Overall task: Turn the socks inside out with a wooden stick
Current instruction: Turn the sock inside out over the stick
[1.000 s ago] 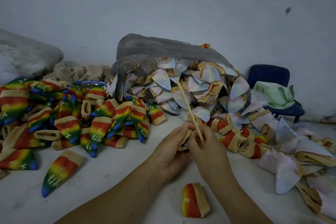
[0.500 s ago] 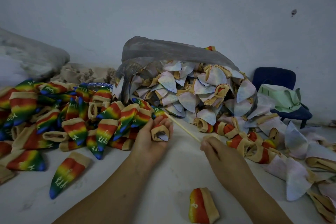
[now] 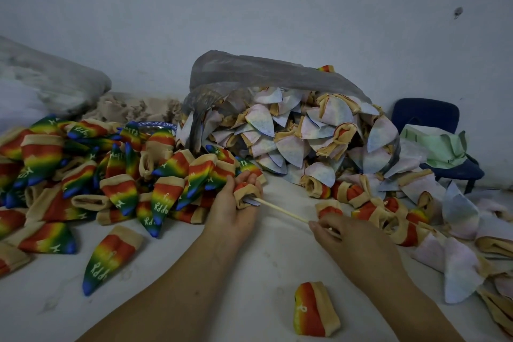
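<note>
Left: big heap of rainbow-striped knit socks with tan cuffs (image 3: 83, 169), print side out. We read these as done. Our left hand (image 3: 230, 214) grips a bunched tan-cuffed sock (image 3: 245, 191), fingers curled round it, and pale lining pokes from the cuff. The thin pale wooden stick (image 3: 281, 210) has its tip inside that cuff. Our right hand (image 3: 352, 241) pinches its other end. We judge this sock mid-turn. Right: the grey plastic bag (image 3: 263, 72) spills a mound of pale, wrong-side-out socks (image 3: 291, 147), with more lying loose beyond. We'd say roughly half are left.
</note>
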Demonstrator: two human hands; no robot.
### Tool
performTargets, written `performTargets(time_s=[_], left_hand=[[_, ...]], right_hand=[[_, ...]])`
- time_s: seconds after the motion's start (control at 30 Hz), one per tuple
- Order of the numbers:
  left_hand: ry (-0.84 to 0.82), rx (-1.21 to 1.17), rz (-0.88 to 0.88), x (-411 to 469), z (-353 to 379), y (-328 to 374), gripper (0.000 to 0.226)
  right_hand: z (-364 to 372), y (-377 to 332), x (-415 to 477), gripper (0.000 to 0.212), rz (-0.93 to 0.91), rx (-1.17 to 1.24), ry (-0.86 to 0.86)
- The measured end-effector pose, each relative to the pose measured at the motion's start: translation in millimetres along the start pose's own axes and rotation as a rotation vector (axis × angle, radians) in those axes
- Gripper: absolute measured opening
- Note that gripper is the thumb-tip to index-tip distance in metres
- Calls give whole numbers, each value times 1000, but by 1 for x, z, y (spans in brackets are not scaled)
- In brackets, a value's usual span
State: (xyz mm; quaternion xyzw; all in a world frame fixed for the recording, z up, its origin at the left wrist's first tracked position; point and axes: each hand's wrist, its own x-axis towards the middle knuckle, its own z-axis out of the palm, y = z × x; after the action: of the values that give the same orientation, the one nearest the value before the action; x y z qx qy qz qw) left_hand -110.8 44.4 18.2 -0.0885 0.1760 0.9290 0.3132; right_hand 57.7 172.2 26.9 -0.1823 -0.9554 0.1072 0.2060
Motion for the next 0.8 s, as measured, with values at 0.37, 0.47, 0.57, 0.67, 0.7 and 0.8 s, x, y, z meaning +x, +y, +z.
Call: performTargets(time_s=[0.37,0.47,0.57,0.67,0.7,0.8], left_hand=[[-167,210,-136,-10,-3,-5,38],[-153,312,-185,-10,-4,-11,40],[-115,336,-139,-9,-2,-12,36],[-88,322,-83,-8,0,-11,33],[-75,324,-51,-7,0,-11,36],[-63,345,53,-6,0,-11,45]], right_hand=[[6,-2,1,39,-47,-67,-8],[4,-2,2,39,-36,-89,-17],[4,-5,1,39,-37,-83,-12],[5,-6,0,39,-47,-77,5],[4,-6,0,39,-48,-78,14],[0,-4,0,37,-46,-105,24]])
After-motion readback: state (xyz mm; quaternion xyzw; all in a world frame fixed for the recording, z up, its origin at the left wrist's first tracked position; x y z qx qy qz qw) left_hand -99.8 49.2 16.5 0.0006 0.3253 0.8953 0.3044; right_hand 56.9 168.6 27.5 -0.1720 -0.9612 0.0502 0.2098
